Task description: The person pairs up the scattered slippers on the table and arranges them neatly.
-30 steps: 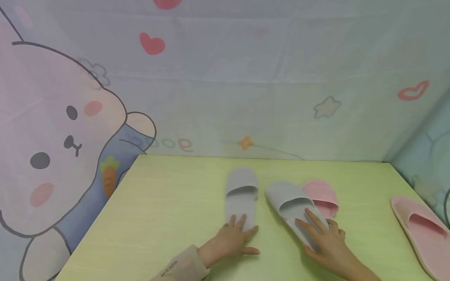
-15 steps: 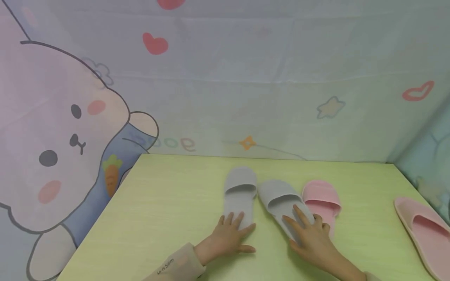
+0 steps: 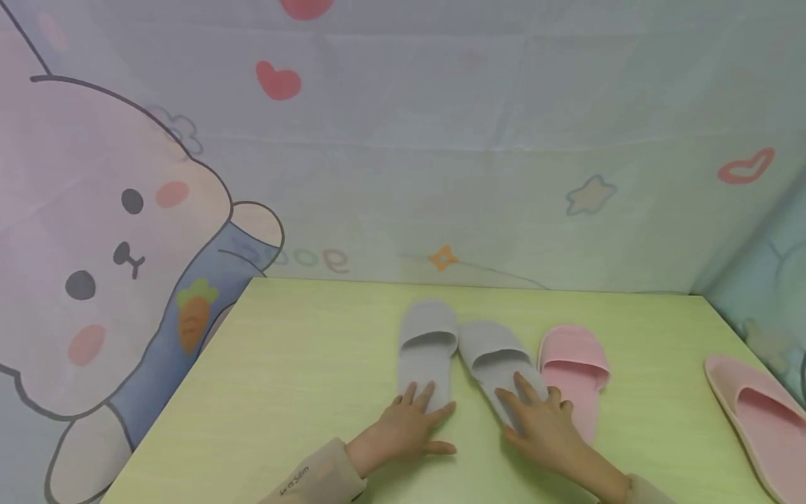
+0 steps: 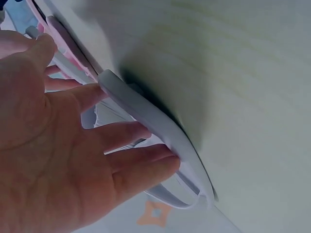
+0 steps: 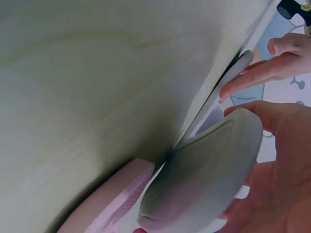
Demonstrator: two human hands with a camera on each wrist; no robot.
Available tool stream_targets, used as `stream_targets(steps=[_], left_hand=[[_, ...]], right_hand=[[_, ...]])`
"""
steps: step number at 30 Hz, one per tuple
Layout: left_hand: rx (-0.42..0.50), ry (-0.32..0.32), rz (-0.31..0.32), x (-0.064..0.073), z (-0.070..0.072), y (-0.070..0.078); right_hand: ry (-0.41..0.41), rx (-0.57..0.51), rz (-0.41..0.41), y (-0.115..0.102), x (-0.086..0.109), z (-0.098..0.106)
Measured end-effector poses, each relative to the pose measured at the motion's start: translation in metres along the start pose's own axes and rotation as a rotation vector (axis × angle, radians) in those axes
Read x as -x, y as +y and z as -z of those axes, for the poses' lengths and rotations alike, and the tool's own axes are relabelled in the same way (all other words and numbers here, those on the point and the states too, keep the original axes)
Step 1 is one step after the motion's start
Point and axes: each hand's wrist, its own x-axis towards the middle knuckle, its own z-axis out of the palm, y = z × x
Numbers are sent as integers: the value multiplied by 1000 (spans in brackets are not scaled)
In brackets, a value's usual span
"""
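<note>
Two grey slippers lie side by side on the table, toes pointing away. On the left grey slipper (image 3: 428,318), the left hand (image 3: 403,428) rests its spread, nearly straight fingers on the heel end of the insole. In the left wrist view its fingertips touch the insole of that slipper (image 4: 146,112). The right hand (image 3: 543,428) grips the right grey slipper (image 3: 490,337) by its heel half, thumb at one edge and fingers over the other. The right wrist view shows this slipper's sole (image 5: 204,167), its heel tilted up off the table. Their toes nearly meet; the heels are farther apart.
A pink slipper (image 3: 573,346) lies just right of the right grey slipper, partly behind the right hand. Another pink slipper (image 3: 730,378) sits at the table's right edge. Behind the pale yellow-green table (image 3: 302,350) hangs a printed cloth (image 3: 403,140).
The right hand has moved left with its grey slipper, bringing it near the left one and uncovering more of the pink slipper. The left hand has stayed almost in place.
</note>
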Motion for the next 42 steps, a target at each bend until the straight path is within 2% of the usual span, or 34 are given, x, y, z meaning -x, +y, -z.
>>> stream_targets(steps=[8, 16, 23, 32, 38, 42], left_hand=[[26, -16, 7, 1, -1, 0], [49, -40, 21, 4, 1, 3], [108, -72, 38, 4, 3, 3], [157, -65, 54, 7, 4, 3], [163, -71, 47, 8, 3, 2], [171, -75, 25, 8, 4, -2]], right_hand=[[-137, -67, -26, -4, -7, -4], [-177, -68, -53, -11, -12, -9], [-201, -94, -54, -16, -15, -11], [-212, -133, -34, -18, -18, -14], [-242, -141, -22, -16, -19, -16], [-256, -140, 22, -10, -19, -13]])
